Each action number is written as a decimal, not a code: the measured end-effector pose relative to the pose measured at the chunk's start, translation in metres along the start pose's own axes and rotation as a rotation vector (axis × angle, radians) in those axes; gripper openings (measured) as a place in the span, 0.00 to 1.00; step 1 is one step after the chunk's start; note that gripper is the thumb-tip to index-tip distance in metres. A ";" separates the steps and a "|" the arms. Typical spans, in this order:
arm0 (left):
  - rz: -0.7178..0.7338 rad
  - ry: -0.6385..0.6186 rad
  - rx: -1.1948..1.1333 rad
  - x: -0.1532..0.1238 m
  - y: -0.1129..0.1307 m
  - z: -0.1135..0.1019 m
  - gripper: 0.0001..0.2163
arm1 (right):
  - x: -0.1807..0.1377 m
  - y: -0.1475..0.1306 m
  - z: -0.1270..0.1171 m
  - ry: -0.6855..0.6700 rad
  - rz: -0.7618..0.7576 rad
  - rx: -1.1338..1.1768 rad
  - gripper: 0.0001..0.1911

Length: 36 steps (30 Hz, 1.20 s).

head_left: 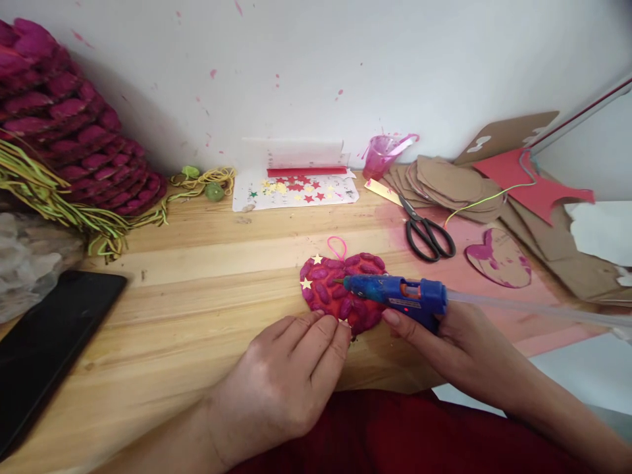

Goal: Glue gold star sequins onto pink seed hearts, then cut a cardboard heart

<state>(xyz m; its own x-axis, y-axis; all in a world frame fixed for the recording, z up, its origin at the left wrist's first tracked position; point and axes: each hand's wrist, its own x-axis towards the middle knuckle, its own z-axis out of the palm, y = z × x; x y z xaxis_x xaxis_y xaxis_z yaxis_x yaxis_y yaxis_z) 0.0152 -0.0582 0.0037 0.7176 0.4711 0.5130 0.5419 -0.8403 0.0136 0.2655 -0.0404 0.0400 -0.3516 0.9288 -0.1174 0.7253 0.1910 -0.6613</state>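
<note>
A red heart-shaped ornament [330, 289] covered with magenta beads, with small gold stars and a pink loop at its top, lies on the wooden table [197, 296]. My left hand [286, 375] rests at the heart's lower edge, fingertips pinched against it with a small star there. My right hand [444, 342] grips a blue hot glue gun [399, 296], whose nozzle points left onto the heart's middle. A clear glue stick juts from the gun's back to the right.
Black scissors [427, 234], stacked brown card hearts [454, 184], a pink cup [382, 155], a sheet of star stickers [296, 187], a pile of finished magenta hearts [74, 131] at left, a black phone [44, 342].
</note>
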 end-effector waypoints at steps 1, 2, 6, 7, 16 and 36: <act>-0.001 0.003 -0.001 0.000 0.000 0.000 0.15 | 0.000 0.000 0.000 -0.005 0.005 0.001 0.21; -0.003 0.006 -0.002 0.000 0.000 0.000 0.15 | 0.001 0.000 0.001 -0.009 0.011 0.002 0.21; -0.005 0.007 -0.009 0.000 0.000 0.001 0.15 | 0.001 0.000 0.002 -0.014 0.020 0.006 0.21; -0.006 0.007 -0.009 0.000 0.000 0.001 0.15 | 0.001 0.000 0.002 -0.014 0.020 0.003 0.21; -0.014 0.007 -0.002 -0.001 0.000 0.002 0.15 | 0.000 0.002 0.002 -0.004 0.034 -0.026 0.18; -0.012 0.028 -0.001 0.000 0.000 0.003 0.14 | 0.000 -0.002 0.000 0.019 0.015 -0.077 0.19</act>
<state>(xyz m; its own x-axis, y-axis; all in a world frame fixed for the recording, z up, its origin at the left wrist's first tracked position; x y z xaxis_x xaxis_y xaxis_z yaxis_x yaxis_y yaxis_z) 0.0168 -0.0575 0.0007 0.6985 0.4738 0.5363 0.5503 -0.8347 0.0207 0.2636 -0.0408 0.0413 -0.3298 0.9374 -0.1123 0.7740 0.2004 -0.6006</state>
